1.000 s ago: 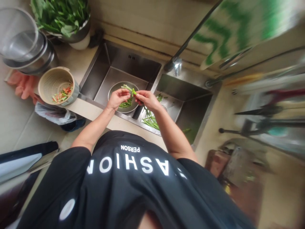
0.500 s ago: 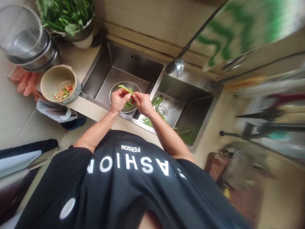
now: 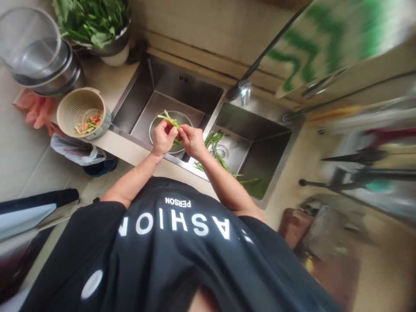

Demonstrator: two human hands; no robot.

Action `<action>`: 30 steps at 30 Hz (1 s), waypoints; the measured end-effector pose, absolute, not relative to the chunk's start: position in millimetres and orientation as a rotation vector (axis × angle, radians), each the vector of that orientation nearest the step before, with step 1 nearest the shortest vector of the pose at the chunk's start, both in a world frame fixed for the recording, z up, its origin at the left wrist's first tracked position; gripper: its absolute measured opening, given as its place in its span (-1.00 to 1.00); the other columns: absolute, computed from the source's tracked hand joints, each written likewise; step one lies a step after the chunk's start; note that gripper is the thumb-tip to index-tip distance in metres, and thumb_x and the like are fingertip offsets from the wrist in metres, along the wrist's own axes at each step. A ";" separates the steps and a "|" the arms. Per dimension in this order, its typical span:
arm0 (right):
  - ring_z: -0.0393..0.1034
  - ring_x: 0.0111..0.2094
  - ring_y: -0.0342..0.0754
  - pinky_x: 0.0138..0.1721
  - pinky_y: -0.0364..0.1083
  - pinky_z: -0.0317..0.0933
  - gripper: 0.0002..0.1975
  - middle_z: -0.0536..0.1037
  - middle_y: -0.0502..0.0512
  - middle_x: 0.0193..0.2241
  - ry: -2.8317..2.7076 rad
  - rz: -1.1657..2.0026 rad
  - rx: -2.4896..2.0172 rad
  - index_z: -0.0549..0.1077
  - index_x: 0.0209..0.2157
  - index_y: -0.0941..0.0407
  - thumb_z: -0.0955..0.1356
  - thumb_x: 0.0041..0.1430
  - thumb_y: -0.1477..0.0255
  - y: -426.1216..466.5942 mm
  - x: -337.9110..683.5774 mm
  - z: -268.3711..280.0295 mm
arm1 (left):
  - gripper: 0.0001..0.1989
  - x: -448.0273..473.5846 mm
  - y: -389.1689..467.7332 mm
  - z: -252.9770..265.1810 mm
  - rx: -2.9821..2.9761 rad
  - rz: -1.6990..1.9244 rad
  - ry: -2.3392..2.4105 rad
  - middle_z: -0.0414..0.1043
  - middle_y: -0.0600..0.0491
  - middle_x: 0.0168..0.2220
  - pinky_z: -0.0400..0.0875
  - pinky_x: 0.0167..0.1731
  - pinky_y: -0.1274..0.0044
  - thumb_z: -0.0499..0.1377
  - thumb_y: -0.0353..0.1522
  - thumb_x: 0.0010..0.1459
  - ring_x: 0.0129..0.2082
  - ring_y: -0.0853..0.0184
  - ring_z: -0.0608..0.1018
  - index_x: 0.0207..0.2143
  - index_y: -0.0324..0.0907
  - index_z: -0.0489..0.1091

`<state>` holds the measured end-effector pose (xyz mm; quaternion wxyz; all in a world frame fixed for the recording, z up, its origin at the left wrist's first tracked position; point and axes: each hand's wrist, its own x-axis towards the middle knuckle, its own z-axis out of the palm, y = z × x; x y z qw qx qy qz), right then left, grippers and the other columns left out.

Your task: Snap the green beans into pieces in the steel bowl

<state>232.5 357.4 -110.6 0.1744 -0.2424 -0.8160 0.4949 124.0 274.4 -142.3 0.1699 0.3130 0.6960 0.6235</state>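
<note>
My left hand (image 3: pixel 164 138) is closed around several green bean pieces (image 3: pixel 168 117), whose ends poke out past the fingers. My right hand (image 3: pixel 192 140) pinches the near end of the same beans, its fingertips almost meeting those of the left. Both hands are above a round bowl (image 3: pixel 153 122) in the left sink basin (image 3: pixel 169 99); cut green pieces show in it, partly hidden by the hands. Long green beans (image 3: pixel 214 139) lie in the right basin (image 3: pixel 269 149), beside my right forearm.
Left of the sink stands a beige strainer basket (image 3: pixel 66 113) with red and green scraps. Behind it are stacked metal bowls (image 3: pixel 69 71), pink gloves (image 3: pixel 32 108) and a pot of leafy greens (image 3: pixel 94 19). A faucet (image 3: pixel 244 92) rises behind the basins. Blurred knives (image 3: pixel 354 155) hang at right.
The bean pieces in my left hand now fan out more to the left, with several ends showing. My right hand has shifted slightly left. The hands stay over the bowl.
</note>
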 end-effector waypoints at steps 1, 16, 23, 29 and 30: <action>0.31 -0.47 -0.12 -0.28 -0.13 0.21 -0.56 0.46 0.04 -0.54 -2.285 1.445 -0.690 0.41 -0.44 0.11 0.15 0.35 0.13 357.1 232.0 -111.3 | -0.74 123.5 274.6 -143.0 0.877 1.767 1.965 0.42 0.11 -0.44 0.43 -0.38 0.57 0.24 -0.16 0.13 -0.46 0.44 0.50 -0.31 -0.18 0.37; 0.31 -0.40 -0.10 -0.29 -0.10 0.18 -0.60 0.46 0.05 -0.44 -2.185 1.483 -0.531 0.43 -0.34 0.14 0.26 0.25 0.07 370.1 232.6 -124.6 | -0.88 116.1 268.0 -130.4 1.074 1.537 1.961 0.39 0.14 -0.54 0.32 -0.47 0.64 0.26 -0.37 -0.03 -0.52 0.48 0.41 -0.43 -0.22 0.40; 0.20 -0.44 -0.12 -0.28 -0.09 0.14 -0.66 0.34 0.02 -0.52 -2.195 1.221 -0.694 0.27 -0.49 0.09 0.22 0.32 0.21 366.1 221.9 -130.8 | -0.87 128.2 276.0 -137.3 0.940 1.638 1.999 0.43 0.10 -0.49 0.39 -0.41 0.61 0.25 -0.34 0.05 -0.48 0.44 0.47 -0.39 -0.22 0.39; 0.27 -0.41 -0.12 -0.34 -0.13 0.25 -0.57 0.35 -0.01 -0.51 -1.829 1.823 -0.792 0.30 -0.43 0.08 0.26 0.26 0.01 366.6 221.4 -136.4 | -0.84 123.0 279.6 -143.5 0.757 1.742 1.765 0.36 0.14 -0.51 0.36 -0.54 0.63 0.24 -0.30 0.10 -0.57 0.49 0.41 -0.39 -0.20 0.34; 0.31 -0.39 -0.13 -0.35 -0.14 0.26 -0.57 0.39 0.00 -0.46 -1.769 1.967 -0.756 0.32 -0.37 0.08 0.29 0.22 -0.02 368.1 223.9 -135.2 | -0.83 120.4 279.1 -142.4 0.739 1.758 1.745 0.35 0.14 -0.52 0.36 -0.54 0.63 0.25 -0.30 0.09 -0.57 0.50 0.41 -0.40 -0.19 0.34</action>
